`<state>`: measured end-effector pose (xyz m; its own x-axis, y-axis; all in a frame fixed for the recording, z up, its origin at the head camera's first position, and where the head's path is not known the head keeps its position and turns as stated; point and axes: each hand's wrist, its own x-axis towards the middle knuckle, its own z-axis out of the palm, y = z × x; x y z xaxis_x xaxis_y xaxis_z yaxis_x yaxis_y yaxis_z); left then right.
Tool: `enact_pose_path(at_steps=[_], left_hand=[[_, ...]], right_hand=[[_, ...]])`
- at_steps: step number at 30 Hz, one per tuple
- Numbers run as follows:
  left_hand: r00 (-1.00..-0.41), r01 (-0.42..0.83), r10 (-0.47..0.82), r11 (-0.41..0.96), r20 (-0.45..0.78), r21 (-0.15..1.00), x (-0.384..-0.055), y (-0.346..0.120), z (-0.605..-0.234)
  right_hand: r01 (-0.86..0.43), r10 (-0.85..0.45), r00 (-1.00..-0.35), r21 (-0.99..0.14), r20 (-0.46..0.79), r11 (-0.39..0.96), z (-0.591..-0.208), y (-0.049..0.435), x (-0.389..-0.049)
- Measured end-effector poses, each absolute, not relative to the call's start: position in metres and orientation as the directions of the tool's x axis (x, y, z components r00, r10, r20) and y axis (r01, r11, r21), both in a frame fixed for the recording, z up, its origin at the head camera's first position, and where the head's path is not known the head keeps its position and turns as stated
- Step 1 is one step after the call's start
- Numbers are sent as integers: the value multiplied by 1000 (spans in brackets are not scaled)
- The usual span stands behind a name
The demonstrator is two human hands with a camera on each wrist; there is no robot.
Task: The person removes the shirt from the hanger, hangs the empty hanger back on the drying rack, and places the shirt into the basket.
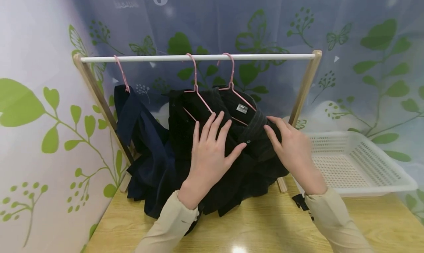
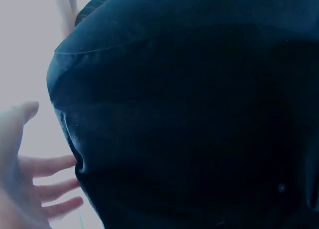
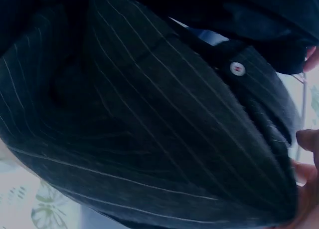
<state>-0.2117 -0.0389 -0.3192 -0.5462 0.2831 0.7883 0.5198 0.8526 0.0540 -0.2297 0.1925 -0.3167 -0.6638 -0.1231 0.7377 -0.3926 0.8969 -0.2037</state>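
Observation:
A dark pinstriped shirt [image 1: 261,129] with a pale collar label hangs on a pink hanger [image 1: 232,71] at the right of the rack. Beside it a black shirt [image 1: 180,115] hangs on another pink hanger [image 1: 195,72]. My left hand [image 1: 210,152] lies over the fronts of these two shirts, fingers extended and thumb spread. At the pinstriped shirt's right shoulder is my right hand [image 1: 294,146], thumb and forefinger apart against the cloth. In the right wrist view, the striped cloth [image 3: 164,114] shows a white button [image 3: 238,69].
A navy garment [image 1: 145,135] hangs on a third pink hanger [image 1: 122,72] at the left. The white rail [image 1: 149,58] has wooden legs. A white plastic basket [image 1: 381,188] stands on the wooden table [image 1: 258,227] at the right. Some small black thing [image 1: 300,201] lies near my right sleeve.

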Motion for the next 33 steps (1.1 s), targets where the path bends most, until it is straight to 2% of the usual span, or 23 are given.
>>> enact_pose_path(at_steps=[12, 19, 22, 28, 33], left_hand=[[-577, 489, 355, 872, 735, -37, -218, -37, -328], [-586, 460, 349, 886, 731, -54, -218, -42, -335], [-580, 455, 333, 889, 743, -43, -218, -44, -336], [-553, 455, 290, 891, 781, -9, -216, -49, -338], [-552, 464, 279, 886, 785, 11, -215, -54, -338]], right_hand=[[-387, -191, -722, -159, 665, 909, -317, 187, -233], [-409, -205, -744, -190, 636, 892, -317, 183, -233], [-417, -205, -716, -173, 668, 893, -318, 183, -233], [-436, -196, -612, -120, 766, 892, -323, 183, -235], [-449, -189, -552, -98, 812, 888, -324, 185, -237]])
